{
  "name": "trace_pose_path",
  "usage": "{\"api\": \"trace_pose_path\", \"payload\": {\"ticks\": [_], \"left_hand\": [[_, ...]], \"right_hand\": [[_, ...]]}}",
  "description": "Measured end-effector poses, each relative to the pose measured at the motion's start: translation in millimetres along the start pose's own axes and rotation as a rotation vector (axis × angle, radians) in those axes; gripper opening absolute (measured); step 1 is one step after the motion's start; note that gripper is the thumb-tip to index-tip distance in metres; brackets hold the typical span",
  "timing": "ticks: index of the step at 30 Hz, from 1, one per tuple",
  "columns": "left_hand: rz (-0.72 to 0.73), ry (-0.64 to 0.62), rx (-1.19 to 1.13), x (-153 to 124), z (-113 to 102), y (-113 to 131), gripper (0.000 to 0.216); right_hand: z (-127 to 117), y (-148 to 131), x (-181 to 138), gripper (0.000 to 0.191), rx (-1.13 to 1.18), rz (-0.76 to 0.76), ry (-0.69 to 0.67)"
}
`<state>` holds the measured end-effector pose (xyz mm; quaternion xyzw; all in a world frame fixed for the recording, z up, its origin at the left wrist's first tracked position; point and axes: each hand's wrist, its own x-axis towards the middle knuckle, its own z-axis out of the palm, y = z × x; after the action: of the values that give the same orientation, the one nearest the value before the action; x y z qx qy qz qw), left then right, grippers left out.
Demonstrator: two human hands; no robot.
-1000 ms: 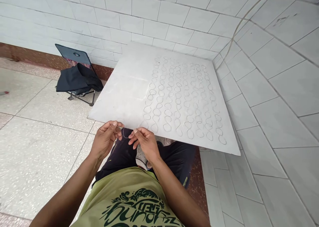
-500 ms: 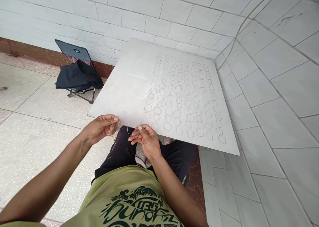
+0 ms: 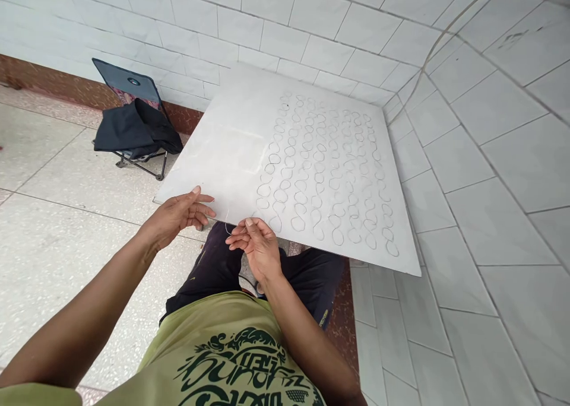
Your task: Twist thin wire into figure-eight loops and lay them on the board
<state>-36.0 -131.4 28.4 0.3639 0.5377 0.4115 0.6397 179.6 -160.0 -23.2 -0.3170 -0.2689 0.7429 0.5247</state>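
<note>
My right hand (image 3: pixel 258 244) pinches a thin curved wire (image 3: pixel 227 223) between thumb and fingers at the near edge of a white board (image 3: pixel 200 156). The wire's free end curls up toward the left, and its other end is hidden in the fingers. My left hand (image 3: pixel 181 215) hovers just left of it, over the board's near edge, with fingers apart and nothing visible in them. Rows of thin wire pieces bent into S and figure-eight loops (image 3: pixel 319 152) cover the right part of the board.
The board stands over my knees, against white tiled walls (image 3: pixel 307 32). To the left, a folding chair (image 3: pixel 127 82) with a dark cloth (image 3: pixel 138 128) on it stands on the speckled floor (image 3: pixel 53 263). A cable (image 3: pixel 434 44) runs down the wall corner.
My left hand's fingers have gone from a pinch to spread apart, and the hand has shifted slightly left and up. My right hand keeps its pinch on the wire.
</note>
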Motion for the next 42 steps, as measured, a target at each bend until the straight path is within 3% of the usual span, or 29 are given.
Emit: {"api": "trace_pose_path", "payload": {"ticks": [5,12,18,23,29,33,38,42], "left_hand": [[0.137,0.049,0.076,-7.8,10.5,-15.6,0.062],[0.459,0.06,0.612,-2.1,5.4,-14.3,0.044],[0.63,-0.065,0.985,2.7,-10.5,2.1,0.042],[0.557,-0.11,0.994,0.8,-19.0,9.3,0.041],[0.333,-0.285,0.654,1.2,-7.6,19.8,0.038],[0.203,-0.271,0.488,4.3,-5.2,26.0,0.032],[0.24,-0.363,0.615,10.8,-15.6,16.5,0.038],[0.333,-0.361,0.668,10.7,-16.1,9.0,0.033]], "right_hand": [[-1.1,2.0,1.0,0.033,0.017,-0.02,0.0],[1.5,2.7,-2.5,0.033,0.01,-0.008,-0.015],[-5.3,-2.2,-3.5,0.028,0.012,-0.024,0.005],[-8.4,-7.7,-1.5,0.03,-0.03,-0.008,0.029],[-3.2,-1.0,-2.8,0.032,-0.05,0.052,-0.016],[-1.9,1.6,-3.2,0.031,-0.062,0.063,-0.009],[-3.9,1.2,-1.8,0.031,-0.061,0.042,0.026],[-3.3,3.0,-0.4,0.03,-0.031,0.015,0.018]]}}
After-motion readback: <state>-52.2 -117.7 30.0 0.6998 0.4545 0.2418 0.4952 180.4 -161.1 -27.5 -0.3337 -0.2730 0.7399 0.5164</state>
